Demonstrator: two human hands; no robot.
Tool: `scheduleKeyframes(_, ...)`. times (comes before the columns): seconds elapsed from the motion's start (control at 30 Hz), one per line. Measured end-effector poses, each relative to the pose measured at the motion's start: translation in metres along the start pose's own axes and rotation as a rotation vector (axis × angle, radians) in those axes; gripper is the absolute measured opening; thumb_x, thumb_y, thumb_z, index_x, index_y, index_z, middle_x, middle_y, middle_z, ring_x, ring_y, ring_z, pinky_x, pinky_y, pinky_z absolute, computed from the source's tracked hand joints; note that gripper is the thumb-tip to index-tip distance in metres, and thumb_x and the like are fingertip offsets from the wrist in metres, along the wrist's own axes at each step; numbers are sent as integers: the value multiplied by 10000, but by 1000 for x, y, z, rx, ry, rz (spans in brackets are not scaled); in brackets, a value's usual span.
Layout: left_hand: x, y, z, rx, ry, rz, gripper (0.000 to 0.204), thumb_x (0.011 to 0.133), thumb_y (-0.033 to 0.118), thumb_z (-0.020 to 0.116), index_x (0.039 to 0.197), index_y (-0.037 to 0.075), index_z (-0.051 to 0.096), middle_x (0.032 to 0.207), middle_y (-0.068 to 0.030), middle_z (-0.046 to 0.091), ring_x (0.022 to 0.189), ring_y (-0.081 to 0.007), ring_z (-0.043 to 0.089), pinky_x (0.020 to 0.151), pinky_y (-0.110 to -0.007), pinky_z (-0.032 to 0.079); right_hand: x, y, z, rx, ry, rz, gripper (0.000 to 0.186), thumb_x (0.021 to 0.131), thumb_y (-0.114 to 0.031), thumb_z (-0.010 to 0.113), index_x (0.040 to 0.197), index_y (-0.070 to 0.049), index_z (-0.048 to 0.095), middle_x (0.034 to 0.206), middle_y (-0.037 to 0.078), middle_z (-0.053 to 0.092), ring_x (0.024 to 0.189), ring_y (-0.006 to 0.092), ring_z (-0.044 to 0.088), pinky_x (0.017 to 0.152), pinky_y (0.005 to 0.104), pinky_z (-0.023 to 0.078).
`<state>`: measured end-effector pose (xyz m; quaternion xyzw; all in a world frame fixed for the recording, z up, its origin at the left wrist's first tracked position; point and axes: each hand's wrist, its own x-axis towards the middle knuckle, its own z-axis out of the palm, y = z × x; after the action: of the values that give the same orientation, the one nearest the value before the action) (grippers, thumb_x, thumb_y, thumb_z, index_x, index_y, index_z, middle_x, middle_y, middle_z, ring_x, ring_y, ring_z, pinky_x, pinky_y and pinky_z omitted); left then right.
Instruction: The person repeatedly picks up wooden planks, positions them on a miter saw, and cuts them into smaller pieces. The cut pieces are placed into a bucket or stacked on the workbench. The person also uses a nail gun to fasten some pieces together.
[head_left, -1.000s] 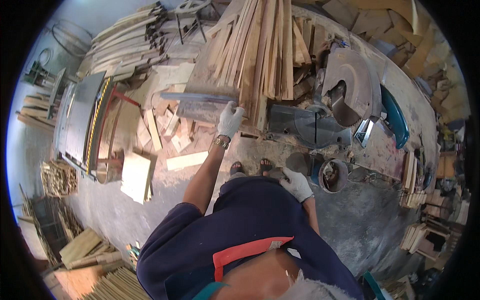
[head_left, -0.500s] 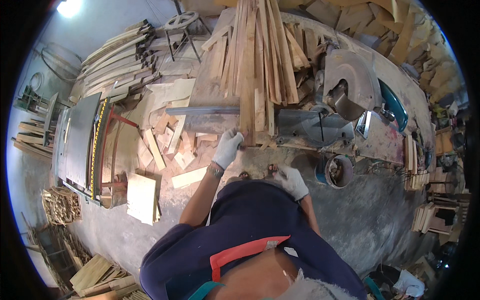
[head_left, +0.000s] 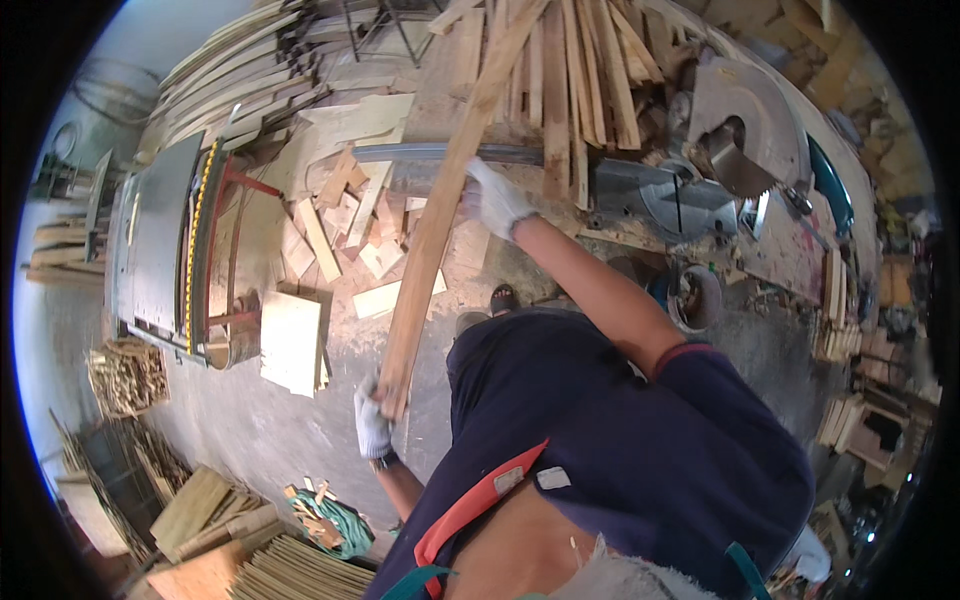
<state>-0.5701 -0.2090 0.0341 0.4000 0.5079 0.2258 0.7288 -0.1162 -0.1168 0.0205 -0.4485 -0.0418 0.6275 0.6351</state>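
Observation:
A long wooden board (head_left: 432,235) slants from the far stack toward me, its near end low and to the left. My left hand (head_left: 374,424), in a white glove with a dark band at the wrist, grips that near end. Farther along, my gloved right hand (head_left: 500,203) is closed at the board's right edge; the board partly hides its fingertips. Beneath the board runs a grey metal rail (head_left: 400,152). More long boards (head_left: 590,80) lie piled at the far side, their near ends by the saw.
At the right stands a mitre saw (head_left: 745,130) with its toothed blade exposed, and a bucket (head_left: 694,297) below it. A flat-topped machine (head_left: 160,245) is at the left. Wood offcuts (head_left: 350,215) litter the floor ahead; a pale panel (head_left: 291,343) leans nearby.
The board's near end has swung left and come toward me with my left hand. My right hand has moved from beside my body out to the board. My body has turned left.

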Motion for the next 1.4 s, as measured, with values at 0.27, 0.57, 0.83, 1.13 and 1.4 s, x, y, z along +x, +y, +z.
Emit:
scheduleKeyframes(0.27, -83, -119, -75, -284, 302, 167, 395, 919, 244, 744, 1177, -17, 597, 952, -76, 660, 723, -183, 641, 619, -304, 542, -1, 40, 64, 380, -55, 88, 220, 1004, -341, 655, 1041, -138, 580, 837, 47, 639, 684, 221, 635, 704, 428, 559)
scheduleKeyframes(0.57, 89, -84, 42, -313, 430, -16, 451, 1042, 308, 568, 1399, 33, 548, 1309, -178, 616, 1151, -279, 620, 981, -408, 513, -112, -76, 47, 112, -278, -577, 401, 1030, -391, 497, 1139, -7, 539, 869, 107, 613, 743, 231, 605, 704, 384, 520)
scheduleKeyframes(0.83, 232, -49, 303, 72, -74, 571, 548, 1050, 136, 411, 1582, 26, 343, 1572, -172, 444, 1427, -249, 438, 1166, -367, 361, -324, -119, -113, 337, -24, -953, 552, 1000, -532, 483, 1330, -91, 528, 1060, 95, 568, 934, 251, 523, 863, 435, 432)
scheduleKeyframes(1.13, 281, -34, 479, 23, 458, 795, 620, 1105, 305, 327, 1648, 47, 175, 1707, -198, 161, 1571, -312, 203, 1259, -392, 203, -553, -71, -235, 316, 949, -1372, 399, 1043, -443, 473, 1196, -89, 575, 884, 62, 507, 829, 208, 470, 785, 408, 410)
scheduleKeyframes(1.4, 337, -28, 524, -101, 748, 873, 528, 1079, 183, 421, 1570, 6, 339, 1528, -185, 432, 1398, -312, 436, 1185, -411, 346, -636, -78, -330, 120, 856, -1481, 408, 1058, -419, 517, 1190, -36, 562, 896, 64, 496, 842, 220, 490, 800, 371, 446)
